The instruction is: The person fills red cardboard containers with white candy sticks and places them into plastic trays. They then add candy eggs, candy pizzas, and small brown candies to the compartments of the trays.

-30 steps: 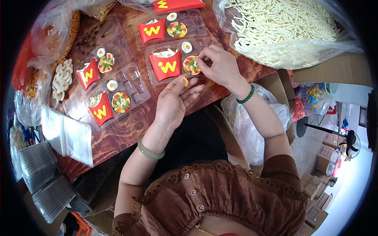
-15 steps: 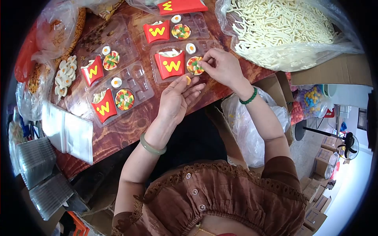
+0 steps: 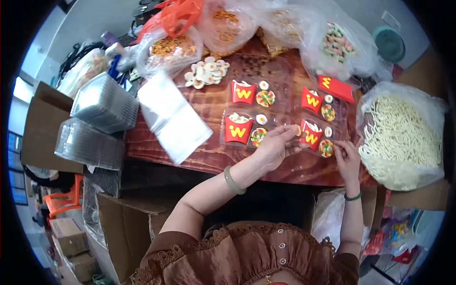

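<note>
My left hand (image 3: 276, 146) is raised over the table's front edge, thumb and finger pinching a small orange piece (image 3: 298, 130). My right hand (image 3: 348, 159) has its fingertips drawn together just right of a toy pizza (image 3: 326, 148); whether anything is between them cannot be made out. Beside that pizza, in a clear plastic tray (image 3: 294, 114), are a red fries box (image 3: 311, 134) marked with a yellow W and a fried-egg piece (image 3: 328, 131). Behind it is a similar set with another fries box (image 3: 311, 100). My left hand partly covers a pizza (image 3: 258, 136) in the left tray.
White egg pieces (image 3: 207, 72) lie in a pile at the back left, near clear plastic bags (image 3: 173, 118). Stacked clear trays (image 3: 104, 102) stand at the left. A bag of cream-coloured sticks (image 3: 403, 137) is at the right. Filled bags (image 3: 332, 42) line the back.
The view has turned left and shows more of the table's left side. My right fingertips have drawn back from the pizza to its right edge. The orange piece remains in my left hand.
</note>
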`<state>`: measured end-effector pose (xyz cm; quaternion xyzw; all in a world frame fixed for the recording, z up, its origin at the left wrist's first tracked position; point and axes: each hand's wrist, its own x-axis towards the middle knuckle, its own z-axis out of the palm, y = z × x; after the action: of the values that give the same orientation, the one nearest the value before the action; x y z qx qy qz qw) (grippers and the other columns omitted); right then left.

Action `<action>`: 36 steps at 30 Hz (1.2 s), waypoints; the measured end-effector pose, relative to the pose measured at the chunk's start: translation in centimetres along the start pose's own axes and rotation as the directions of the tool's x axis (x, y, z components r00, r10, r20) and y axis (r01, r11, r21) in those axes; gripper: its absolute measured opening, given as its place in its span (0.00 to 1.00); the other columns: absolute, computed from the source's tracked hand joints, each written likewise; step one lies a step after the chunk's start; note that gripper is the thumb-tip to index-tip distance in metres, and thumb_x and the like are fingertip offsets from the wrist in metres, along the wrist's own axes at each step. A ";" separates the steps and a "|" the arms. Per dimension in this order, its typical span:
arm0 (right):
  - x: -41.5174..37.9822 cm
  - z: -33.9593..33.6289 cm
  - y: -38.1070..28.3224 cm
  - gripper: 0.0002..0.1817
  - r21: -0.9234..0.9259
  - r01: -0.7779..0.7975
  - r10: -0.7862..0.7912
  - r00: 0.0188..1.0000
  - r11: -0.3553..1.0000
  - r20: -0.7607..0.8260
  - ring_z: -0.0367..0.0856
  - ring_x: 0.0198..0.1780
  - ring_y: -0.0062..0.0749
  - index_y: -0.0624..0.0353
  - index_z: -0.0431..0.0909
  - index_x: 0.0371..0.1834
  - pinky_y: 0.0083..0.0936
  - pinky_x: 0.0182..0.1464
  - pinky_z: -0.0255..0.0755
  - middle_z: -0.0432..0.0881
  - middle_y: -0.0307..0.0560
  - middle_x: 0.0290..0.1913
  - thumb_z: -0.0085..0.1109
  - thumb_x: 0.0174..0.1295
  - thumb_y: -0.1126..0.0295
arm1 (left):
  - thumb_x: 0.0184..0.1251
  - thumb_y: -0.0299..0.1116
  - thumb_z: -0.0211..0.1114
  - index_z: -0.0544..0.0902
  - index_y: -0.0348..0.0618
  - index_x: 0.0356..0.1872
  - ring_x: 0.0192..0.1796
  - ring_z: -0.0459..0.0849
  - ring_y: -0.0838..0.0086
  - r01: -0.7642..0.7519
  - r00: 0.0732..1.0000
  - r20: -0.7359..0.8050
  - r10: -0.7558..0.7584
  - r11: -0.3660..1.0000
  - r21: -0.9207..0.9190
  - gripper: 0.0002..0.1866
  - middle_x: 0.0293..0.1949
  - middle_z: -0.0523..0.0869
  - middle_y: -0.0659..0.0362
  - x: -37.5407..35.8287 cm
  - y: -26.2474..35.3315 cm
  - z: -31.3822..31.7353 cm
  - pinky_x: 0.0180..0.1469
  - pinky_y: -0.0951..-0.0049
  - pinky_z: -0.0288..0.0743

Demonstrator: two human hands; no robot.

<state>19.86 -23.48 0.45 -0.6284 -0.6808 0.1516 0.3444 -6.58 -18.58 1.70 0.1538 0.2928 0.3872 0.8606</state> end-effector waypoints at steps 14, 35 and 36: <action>-0.9 2.5 -4.4 0.08 0.498 0.026 -0.031 1.000 0.867 0.003 0.78 0.28 0.19 0.66 0.77 0.44 0.16 0.31 0.74 0.81 0.43 0.33 0.55 0.63 0.79 | 0.66 0.18 0.35 0.63 0.22 0.52 0.42 0.80 0.59 -0.745 0.529 -0.353 0.771 0.622 0.243 0.16 0.47 0.76 0.45 3.3 31.2 -12.8 0.44 0.67 0.79; 0.2 2.3 -2.9 0.07 0.470 -0.084 0.084 0.996 0.879 0.022 0.80 0.26 0.22 0.66 0.78 0.41 0.16 0.28 0.74 0.80 0.44 0.30 0.57 0.60 0.80 | 0.56 0.37 0.60 0.83 0.46 0.45 0.38 0.83 0.63 -0.197 0.859 0.442 0.257 -0.631 0.750 0.16 0.43 0.86 0.54 33.8 40.6 -12.8 0.41 0.65 0.77; 0.5 2.3 -2.8 0.07 0.472 -0.089 0.081 0.996 0.877 0.039 0.80 0.26 0.22 0.66 0.78 0.41 0.16 0.28 0.74 0.80 0.44 0.30 0.57 0.60 0.80 | 0.56 0.37 0.60 0.83 0.46 0.45 0.38 0.83 0.63 -0.184 0.864 0.428 0.266 -0.624 0.760 0.16 0.43 0.86 0.54 33.5 40.4 -12.4 0.41 0.65 0.77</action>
<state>16.28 -22.97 0.69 -0.5532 -0.5981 0.3337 0.4742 -19.89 33.58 -1.01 0.8760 0.4413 0.1425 0.1325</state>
